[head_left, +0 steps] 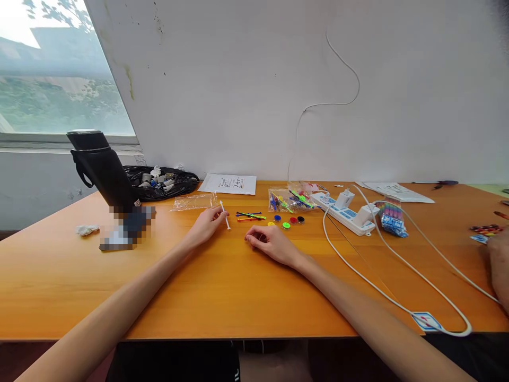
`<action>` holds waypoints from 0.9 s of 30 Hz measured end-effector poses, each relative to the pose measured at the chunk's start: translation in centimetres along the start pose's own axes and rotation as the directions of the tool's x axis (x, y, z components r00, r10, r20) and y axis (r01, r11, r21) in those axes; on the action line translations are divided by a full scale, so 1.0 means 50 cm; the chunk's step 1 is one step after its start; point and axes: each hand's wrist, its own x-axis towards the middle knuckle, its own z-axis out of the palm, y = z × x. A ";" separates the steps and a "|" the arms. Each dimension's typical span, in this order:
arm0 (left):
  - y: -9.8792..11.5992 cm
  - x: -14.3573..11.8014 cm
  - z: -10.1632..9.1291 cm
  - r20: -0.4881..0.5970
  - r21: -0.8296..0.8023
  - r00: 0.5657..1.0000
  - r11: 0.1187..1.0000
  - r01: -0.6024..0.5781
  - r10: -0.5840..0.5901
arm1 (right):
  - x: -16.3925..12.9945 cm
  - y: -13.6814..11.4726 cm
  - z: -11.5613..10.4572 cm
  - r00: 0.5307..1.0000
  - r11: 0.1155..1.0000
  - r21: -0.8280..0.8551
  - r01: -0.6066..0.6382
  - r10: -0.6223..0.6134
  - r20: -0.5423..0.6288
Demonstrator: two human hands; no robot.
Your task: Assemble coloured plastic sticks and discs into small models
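Observation:
My left hand (205, 225) pinches a thin white plastic stick (225, 216) with small widened ends, held at a slant above the table. To its right lies a small pile of coloured plastic sticks (251, 216), yellow-green, blue, red and dark. My right hand (274, 245) rests on the table just in front of them with its fingers curled together; whatever may be between the fingertips is hidden. Several small round discs sit beyond that hand, among them a blue disc (277, 218), a green disc (286, 226), a red disc (293, 220) and a black disc (301, 219).
Clear bags of coloured parts (292, 199) lie behind the discs, beside a white power strip (345, 212) with trailing cables. At left are a black bottle (104, 172), a black bag of rubbish (185, 183) and a clear wrapper (194, 201). Another person's hand (499, 262) is at far right.

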 end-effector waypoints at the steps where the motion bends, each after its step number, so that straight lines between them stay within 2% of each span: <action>1: -0.010 0.003 -0.008 0.003 0.060 1.000 0.998 0.005 -0.005 | 0.000 0.002 0.000 1.000 1.000 -0.004 0.000 0.000 0.003; 3: -0.029 0.010 -0.019 0.015 0.145 1.000 0.989 0.016 -0.019 | 0.000 0.005 0.000 1.000 1.000 -0.018 -0.001 0.001 0.008; 6: -0.045 0.019 -0.031 0.024 0.182 0.999 0.983 0.018 -0.023 | 0.000 0.007 0.000 1.000 0.999 -0.039 0.002 -0.001 0.011; 11: -0.037 0.021 -0.070 -0.030 0.269 0.999 0.963 0.025 -0.018 | 0.000 0.005 0.000 1.000 0.999 -0.053 0.008 -0.007 0.016; 15: -0.047 0.013 -0.122 -0.020 0.536 0.990 0.834 0.130 -0.141 | -0.001 0.004 -0.001 1.000 0.998 -0.060 0.012 -0.011 0.014; 17: -0.058 0.011 -0.143 0.012 0.606 0.982 0.782 0.143 -0.189 | -0.001 0.003 -0.001 1.000 0.998 -0.063 0.014 -0.013 0.014; 23: -0.058 0.011 -0.178 0.110 0.643 0.907 0.725 0.247 -0.407 | -0.001 0.004 0.000 1.000 0.997 -0.071 0.018 -0.017 0.020; 27: -0.047 0.011 -0.186 0.096 0.679 0.892 0.685 0.266 -0.442 | 0.000 0.006 0.001 1.000 0.998 -0.063 0.011 -0.010 0.018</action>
